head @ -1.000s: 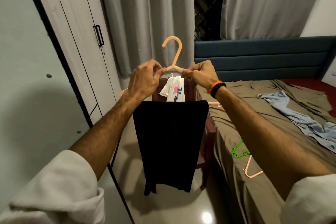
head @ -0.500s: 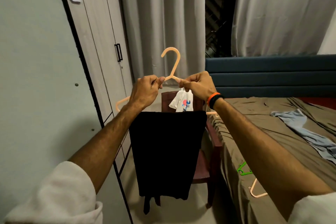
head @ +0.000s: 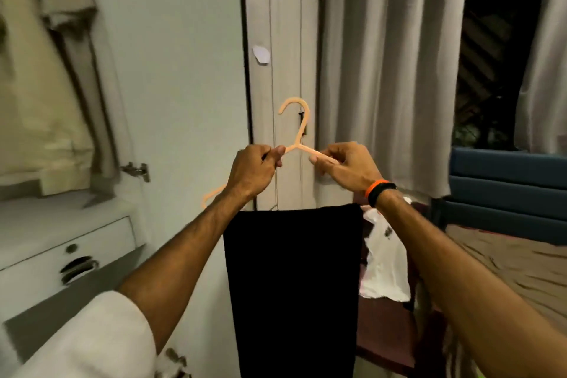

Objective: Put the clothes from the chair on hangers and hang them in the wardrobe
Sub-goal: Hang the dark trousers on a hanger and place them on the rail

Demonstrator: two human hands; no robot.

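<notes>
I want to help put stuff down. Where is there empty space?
The grey shelf top above the drawer, left of the open wardrobe door, looks bare. The brown bed sheet on the right also looks free. The dark red chair is crowded by white clothing.

No text, label, brand or number can be read anywhere. The white T-shirt [head: 385,267] on the chair carries a print too blurred to read.

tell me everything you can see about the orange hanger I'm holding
The hanger is pale orange and looks like thin plastic, with an open hook at top, held upright. The left hand and right hand each pinch a shoulder arm beside the neck. A black garment drapes from it; its left tip pokes out behind the left wrist.
</notes>
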